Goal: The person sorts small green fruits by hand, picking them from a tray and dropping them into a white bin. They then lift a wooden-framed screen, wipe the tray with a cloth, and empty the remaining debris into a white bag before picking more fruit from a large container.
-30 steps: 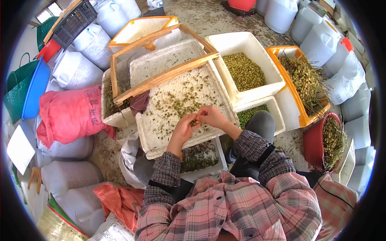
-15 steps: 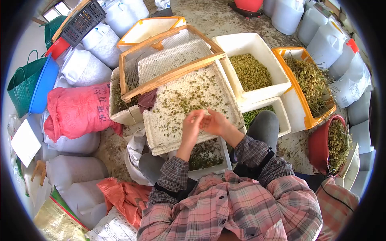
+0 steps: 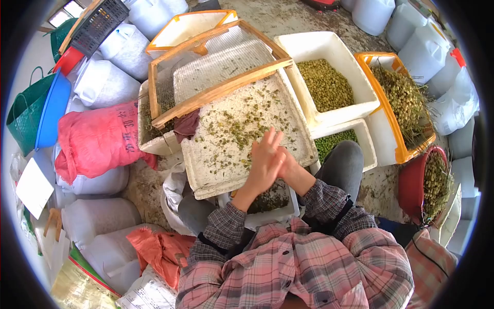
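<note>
My left hand [image 3: 264, 166] and my right hand [image 3: 292, 168] meet palm to palm above the near right part of a white foam lid [image 3: 218, 177]. The left hand's fingers are stretched out, a little apart. My right hand lies flat against it, its fingers partly hidden. Whether anything small lies between the palms I cannot see. Scattered over the lid below are small greenish-brown pods and plant bits [image 3: 239, 129]. A wood-framed mesh sieve [image 3: 226, 92] rests across the lid's far part, with a dark red cloth [image 3: 186, 126] at its near left corner.
On the right stand a foam box of yellowish pods [image 3: 327, 85], a smaller box of green ones [image 3: 334, 143], an orange-rimmed box of stalks [image 3: 404, 100] and a red basin [image 3: 411, 188]. A tray of dark debris [image 3: 270, 200] sits between my knees. Left lies a red sack [image 3: 98, 136].
My hands have come together from slightly apart and shifted a little right. The left fingers now point up and away. The whole view has tilted slightly.
</note>
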`<state>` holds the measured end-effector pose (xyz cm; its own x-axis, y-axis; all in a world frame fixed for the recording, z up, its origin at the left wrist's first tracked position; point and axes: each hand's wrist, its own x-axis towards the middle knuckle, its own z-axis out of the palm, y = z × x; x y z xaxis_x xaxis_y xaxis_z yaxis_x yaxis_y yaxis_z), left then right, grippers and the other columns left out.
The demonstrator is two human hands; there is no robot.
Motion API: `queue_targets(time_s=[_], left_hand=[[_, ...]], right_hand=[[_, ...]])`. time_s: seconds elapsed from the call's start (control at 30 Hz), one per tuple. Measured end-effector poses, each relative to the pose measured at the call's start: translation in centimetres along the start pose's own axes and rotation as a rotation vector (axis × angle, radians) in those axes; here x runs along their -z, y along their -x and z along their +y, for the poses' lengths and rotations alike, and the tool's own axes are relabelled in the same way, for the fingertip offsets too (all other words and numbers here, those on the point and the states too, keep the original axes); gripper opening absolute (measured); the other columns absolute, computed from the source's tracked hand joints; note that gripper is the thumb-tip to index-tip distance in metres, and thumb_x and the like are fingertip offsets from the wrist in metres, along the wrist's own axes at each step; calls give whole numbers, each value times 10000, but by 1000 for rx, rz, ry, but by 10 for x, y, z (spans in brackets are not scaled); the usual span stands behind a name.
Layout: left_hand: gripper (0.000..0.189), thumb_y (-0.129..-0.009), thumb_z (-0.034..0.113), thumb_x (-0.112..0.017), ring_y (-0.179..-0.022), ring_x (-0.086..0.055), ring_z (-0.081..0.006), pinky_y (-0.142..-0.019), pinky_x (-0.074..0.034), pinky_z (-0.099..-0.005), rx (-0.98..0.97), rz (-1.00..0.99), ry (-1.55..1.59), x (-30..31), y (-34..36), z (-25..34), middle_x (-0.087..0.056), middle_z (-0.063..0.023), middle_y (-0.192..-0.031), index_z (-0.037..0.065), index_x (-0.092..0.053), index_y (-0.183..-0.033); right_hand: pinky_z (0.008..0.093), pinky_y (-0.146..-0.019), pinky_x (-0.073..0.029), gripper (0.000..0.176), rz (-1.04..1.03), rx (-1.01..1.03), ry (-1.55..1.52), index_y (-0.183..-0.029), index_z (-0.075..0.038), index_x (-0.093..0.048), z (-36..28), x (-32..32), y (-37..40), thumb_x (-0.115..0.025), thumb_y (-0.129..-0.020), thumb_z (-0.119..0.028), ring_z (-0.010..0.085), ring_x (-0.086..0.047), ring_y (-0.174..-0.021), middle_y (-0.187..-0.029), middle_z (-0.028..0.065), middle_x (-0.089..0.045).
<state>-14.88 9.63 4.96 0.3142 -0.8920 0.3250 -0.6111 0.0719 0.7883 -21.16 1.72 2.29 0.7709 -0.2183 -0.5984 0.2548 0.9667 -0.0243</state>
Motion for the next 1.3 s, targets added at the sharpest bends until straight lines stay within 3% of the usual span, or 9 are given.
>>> queue_targets(time_s=[0.1, 0.27, 0.43, 0.57, 0.6, 0.9, 1.07, 1.2, 1.3], left_hand=[[490, -936, 198, -554, -1284, -434, -277, -1068, -364, -419, 298, 119, 130, 31, -23, -23, -431, -182, -1391, 82, -416, -1391], [438, -954, 281, -523, -1362, -259, -404, -1110, -242, -518, 421, -104, -610, 47, -32, -118, -334, -202, -1454, 128, -482, -1363], [444, -967, 324, -480, -1383, -199, -437, -1092, -161, -608, 316, -258, -645, -4, -45, -104, -241, -201, -1515, 135, -477, -1369], [224, -893, 167, -595, -1223, -429, -296, -1057, -211, -561, -59, -96, -531, -42, -50, -67, -515, -129, -1290, 89, -680, -1086], [111, -852, 99, -636, -1009, -528, -223, -977, -286, -480, -165, -15, -455, -50, -52, -66, -616, -65, -1049, 85, -724, -918], [72, -828, 79, -658, -736, -563, -205, -822, -352, -387, -33, -308, -462, -66, -61, -72, -642, -66, -804, 44, -713, -858], [89, -815, 91, -659, -701, -600, -197, -738, -457, -375, 90, -286, -267, -57, -61, -64, -647, -89, -800, 14, -688, -849], [135, -822, 98, -674, -736, -637, -165, -715, -526, -304, 495, -177, 273, -29, -54, -47, -662, -79, -811, -11, -671, -902], [179, -842, 91, -671, -767, -642, -165, -734, -547, -293, 718, -95, 658, -5, -35, -54, -663, -90, -862, -38, -650, -964]], right_hand=[[306, -755, -474, 216, -13, 54, 20, -1082, 47, -488, -35, 3, 14, -366, -991, -106, 184, -528, -816, -1020, 134, -555], [182, -481, -349, 215, -300, 357, -2, -1025, 6, -504, -137, -11, 115, -351, -1009, -145, 80, -404, -626, -879, 86, -526], [218, -521, -381, 241, -364, 537, -80, -1112, 39, -531, -212, 36, 160, -393, -992, -118, 116, -423, -635, -881, 81, -535], [282, -681, -497, 239, 267, 935, 260, -1136, 38, -545, -234, 70, 154, -469, -942, -78, 163, -542, -760, -965, 115, -594], [299, -714, -510, 244, 335, 946, 359, -1138, 37, -550, -241, 92, 147, -480, -929, -68, 174, -562, -797, -984, 122, -605], [368, -939, -449, 422, 1031, 897, 1864, -1245, -58, -590, -248, 177, 116, -632, -855, -215, 257, -596, -1082, -1186, 153, -618], [327, -774, -525, 289, 572, 1320, 1603, -1121, -28, -623, -193, 57, 134, -629, -834, -56, 218, -657, -872, -1078, 126, -649], [339, -741, -522, 236, 63, 933, 1820, -1032, -3, -631, -133, -5, 97, -635, -798, -30, 237, -651, -858, -970, 127, -667], [395, -828, -500, 176, -67, 878, 2462, -921, -5, -644, -120, -4, 28, -602, -750, -7, 331, -617, -968, -1003, 179, -637]])
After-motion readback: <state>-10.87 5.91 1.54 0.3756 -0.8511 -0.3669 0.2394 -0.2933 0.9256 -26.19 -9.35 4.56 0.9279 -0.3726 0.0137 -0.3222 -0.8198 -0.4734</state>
